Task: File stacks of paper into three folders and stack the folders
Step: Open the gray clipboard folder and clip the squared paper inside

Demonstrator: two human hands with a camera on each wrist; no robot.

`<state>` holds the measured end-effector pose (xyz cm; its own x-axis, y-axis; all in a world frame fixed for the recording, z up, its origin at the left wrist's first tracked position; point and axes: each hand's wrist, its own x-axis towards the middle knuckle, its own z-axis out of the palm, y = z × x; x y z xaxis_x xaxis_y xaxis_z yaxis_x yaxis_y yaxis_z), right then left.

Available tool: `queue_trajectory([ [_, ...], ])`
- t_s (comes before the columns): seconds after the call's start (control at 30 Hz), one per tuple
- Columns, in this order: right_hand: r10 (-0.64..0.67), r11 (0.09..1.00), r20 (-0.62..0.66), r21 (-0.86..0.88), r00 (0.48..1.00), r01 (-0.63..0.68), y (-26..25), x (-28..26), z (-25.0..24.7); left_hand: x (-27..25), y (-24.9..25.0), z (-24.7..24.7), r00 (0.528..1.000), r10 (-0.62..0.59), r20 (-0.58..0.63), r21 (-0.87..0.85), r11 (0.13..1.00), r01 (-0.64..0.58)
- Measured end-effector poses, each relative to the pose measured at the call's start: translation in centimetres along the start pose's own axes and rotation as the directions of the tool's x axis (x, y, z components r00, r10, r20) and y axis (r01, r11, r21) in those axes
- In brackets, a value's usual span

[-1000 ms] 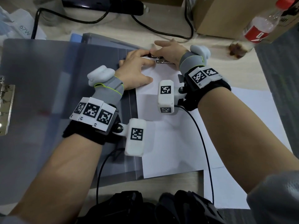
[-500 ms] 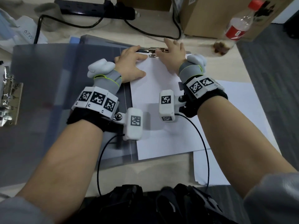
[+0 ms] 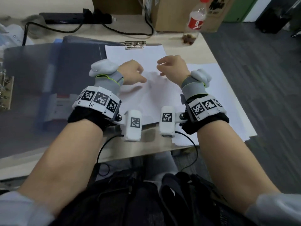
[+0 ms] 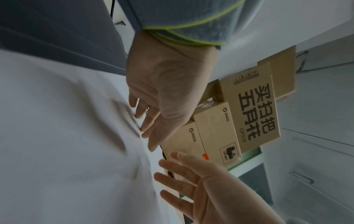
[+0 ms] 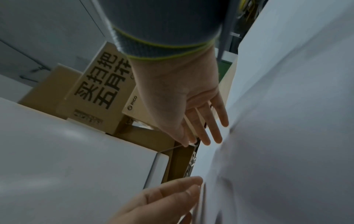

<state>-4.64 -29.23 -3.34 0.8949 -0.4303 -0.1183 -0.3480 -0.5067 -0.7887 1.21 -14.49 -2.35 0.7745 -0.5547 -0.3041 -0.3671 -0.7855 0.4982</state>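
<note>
A white paper stack (image 3: 135, 61) lies in the open grey folder (image 3: 78, 62), its top edge under the metal clip (image 3: 133, 45). My left hand (image 3: 135, 74) and right hand (image 3: 167, 66) hover just over the middle of that sheet, side by side, fingers relaxed and holding nothing. The left wrist view shows the left hand (image 4: 153, 121) with straight fingers close above the paper (image 4: 67, 136). In the right wrist view, the right hand (image 5: 203, 130) is spread the same way. A second paper stack (image 3: 228, 98) lies on the desk to the right.
Another folder's metal clip (image 3: 6, 92) shows at the left edge. A plastic bottle (image 3: 196, 18), cardboard boxes (image 3: 171, 13) and a power strip (image 3: 75, 17) with cables stand along the back. The desk's right edge (image 3: 216, 51) drops to grey floor.
Both hands have let go of the clip at the top of the sheet and drawn back toward me to the middle of the paper. The paper now sits under the clip.
</note>
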Motion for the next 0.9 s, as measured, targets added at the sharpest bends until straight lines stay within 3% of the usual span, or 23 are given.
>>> queue_trajectory([
  [0.2, 0.107, 0.992, -0.196, -0.043, 0.975, -0.118, 4.3, -4.9, -4.0, -2.3, 4.8, 2.7, 0.991, 0.129, 0.042, -0.049, 0.991, -0.127],
  [0.4, 0.234, 0.927, -0.385, -0.189, 0.893, -0.325, 10.0, -9.1, -8.5, -3.8, 10.3, 6.8, 0.95, 0.305, 0.068, -0.121, 0.948, -0.295],
  [0.5, 0.328, 0.854, -0.382, -0.271, 0.864, -0.444, 12.0, -10.0, -9.9, -3.9, 12.3, 8.5, 0.934, 0.342, 0.099, -0.166, 0.931, -0.324],
  [0.63, 0.398, 0.81, -0.334, -0.31, 0.855, -0.498, 13.4, -10.8, -10.3, -3.8, 13.9, 10.5, 0.936, 0.336, 0.103, -0.142, 0.937, -0.32],
  [0.9, 0.372, 0.851, -0.379, -0.224, 0.847, -0.474, 15.2, -11.8, -10.7, -3.0, 15.1, 12.7, 0.959, 0.275, 0.071, -0.027, 0.961, -0.274],
])
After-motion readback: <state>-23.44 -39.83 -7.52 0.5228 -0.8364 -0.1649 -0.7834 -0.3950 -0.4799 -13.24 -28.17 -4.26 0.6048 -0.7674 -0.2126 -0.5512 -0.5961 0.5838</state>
